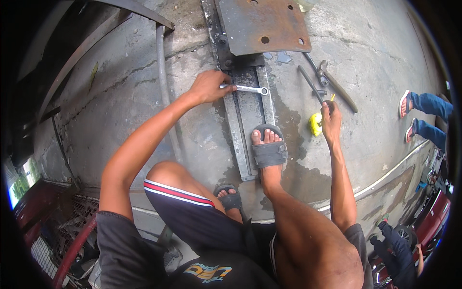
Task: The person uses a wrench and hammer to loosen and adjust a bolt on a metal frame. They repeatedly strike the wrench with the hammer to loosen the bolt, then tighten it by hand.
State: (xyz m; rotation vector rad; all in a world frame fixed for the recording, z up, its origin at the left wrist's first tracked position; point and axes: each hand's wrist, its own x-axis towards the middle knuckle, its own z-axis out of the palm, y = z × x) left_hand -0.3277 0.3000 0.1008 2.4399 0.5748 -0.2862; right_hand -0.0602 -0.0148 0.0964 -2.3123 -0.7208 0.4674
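My left hand (210, 86) is closed on a silver combination wrench (251, 89), whose ring end points right over a grey steel channel (237, 130). The fingers cover its other end. Off to the right, my right hand (331, 120) is closed around the near end of a dark metal bar (310, 81), held low over the concrete. A short cylindrical piece shows beside the bar; I cannot tell whether they are joined. Close to that hand lies a yellow tape measure (315, 124). Ahead of my left hand, a rusty steel plate (264, 24) with holes sits above the channel.
Beyond the bar lie a ratchet-like tool (316, 68) and a hammer-like tool (340, 87) with a brownish handle. My sandalled foot (269, 147) rests on the channel. A metal pipe (163, 72) runs along the left. Another person's feet (406, 103) are at far right.
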